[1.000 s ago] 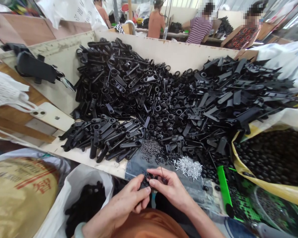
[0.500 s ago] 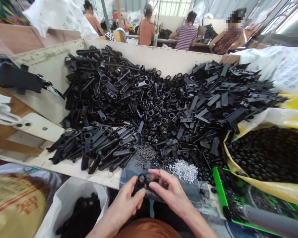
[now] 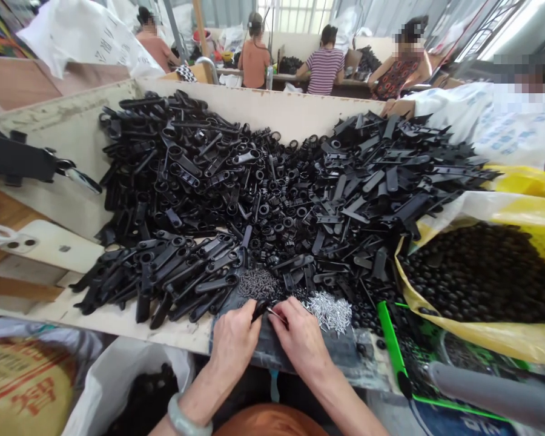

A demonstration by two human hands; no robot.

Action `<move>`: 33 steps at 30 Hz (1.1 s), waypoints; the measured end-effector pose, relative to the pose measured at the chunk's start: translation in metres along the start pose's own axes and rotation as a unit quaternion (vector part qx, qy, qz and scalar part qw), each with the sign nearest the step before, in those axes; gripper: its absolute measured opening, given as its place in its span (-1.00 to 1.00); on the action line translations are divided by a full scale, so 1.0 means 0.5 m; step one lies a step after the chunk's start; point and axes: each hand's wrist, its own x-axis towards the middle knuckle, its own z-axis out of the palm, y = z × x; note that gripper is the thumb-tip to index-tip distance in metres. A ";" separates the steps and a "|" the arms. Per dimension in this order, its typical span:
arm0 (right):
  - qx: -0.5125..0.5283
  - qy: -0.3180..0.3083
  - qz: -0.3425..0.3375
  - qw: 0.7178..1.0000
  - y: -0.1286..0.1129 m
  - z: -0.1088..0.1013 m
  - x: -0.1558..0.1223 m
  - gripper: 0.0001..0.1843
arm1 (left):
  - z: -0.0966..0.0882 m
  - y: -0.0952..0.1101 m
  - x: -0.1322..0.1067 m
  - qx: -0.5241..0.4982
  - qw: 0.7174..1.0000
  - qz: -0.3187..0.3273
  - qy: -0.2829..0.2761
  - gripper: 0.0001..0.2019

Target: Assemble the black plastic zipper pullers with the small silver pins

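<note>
Over the tabletop (image 3: 177, 331), a small black part (image 3: 260, 310) mostly hidden

Above a dark sheet (image 3: 272, 349): left hand (image 3: 236, 336) clamped on the small black part, full outline impossible to make out. Right hand (image 3: 298, 333) closed on a thin, shiny rod (image 3: 278, 316), largely covered; contact between rod and part hard to tell. Visible bit of the part: dark, rounded. At far left, cut off by the edge, a black object (image 3: 16, 158); below, a white phone (image 3: 49, 242) with a blurred apple-like mark. On the cropped tan sack (image 3: 16, 390), red characters, blurred. On the white bag (image 3: 95, 39) at upper left, dark characters, mostly unreadable. On the white sack (image 3: 522, 151) at right, blue print, illegible.
</note>
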 end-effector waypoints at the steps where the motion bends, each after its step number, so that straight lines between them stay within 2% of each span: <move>1: 0.003 0.001 0.003 1.000 0.000 0.002 0.002 -0.78 | 0.000 -0.004 0.000 -0.010 1.000 0.004 -0.001 -0.85; 7: 0.051 -0.002 0.013 0.999 -0.008 -0.016 0.006 -0.76 | -0.013 -0.011 -0.004 -0.136 0.991 0.015 0.011 -0.87; 10: 0.146 0.006 0.048 0.988 -0.018 -0.025 -0.003 -0.70 | -0.026 -0.004 -0.011 -0.241 0.970 0.004 0.014 -0.77; 12: 0.261 0.012 0.095 0.960 -0.029 -0.026 -0.008 -0.64 | -0.033 0.004 -0.018 -0.378 0.924 -0.053 -0.017 -0.69; 14: 0.342 0.015 0.118 0.932 -0.041 -0.025 -0.009 -0.61 | -0.039 0.012 -0.025 -0.522 0.842 -0.119 -0.064 -0.60; 15: 0.352 0.015 0.110 0.929 -0.046 -0.023 -0.008 -0.60 | -0.041 0.016 -0.029 -0.572 0.804 -0.139 -0.084 -0.56; 16: 0.351 0.017 0.096 0.931 -0.050 -0.021 -0.007 -0.60 | -0.043 0.019 -0.031 -0.603 0.778 -0.148 -0.096 -0.53; 19: 0.330 0.023 0.062 0.942 -0.056 -0.015 -0.002 -0.61 | -0.045 0.026 -0.037 -0.651 0.733 -0.163 -0.110 -0.50; 22: 0.324 0.028 0.060 0.944 -0.053 -0.007 -0.001 -0.61 | -0.043 0.029 -0.038 -0.679 0.699 -0.187 -0.120 -0.46; 25: 0.315 0.034 0.055 0.947 -0.047 0.000 -0.002 -0.62 | -0.034 0.031 -0.039 -0.700 0.673 -0.206 -0.120 -0.42; 28: 0.292 0.040 0.038 0.955 -0.042 0.001 -0.002 -0.66 | -0.024 0.033 -0.041 -0.708 0.662 -0.220 -0.113 -0.40; 30: 0.285 0.044 0.031 0.957 -0.042 0.000 -0.002 -0.68 | -0.019 0.036 -0.043 -0.701 0.670 -0.222 -0.106 -0.40; 33: 0.275 0.044 0.025 0.960 -0.044 -0.006 -0.001 -0.70 | -0.015 0.040 -0.044 -0.681 0.695 -0.211 -0.093 -0.43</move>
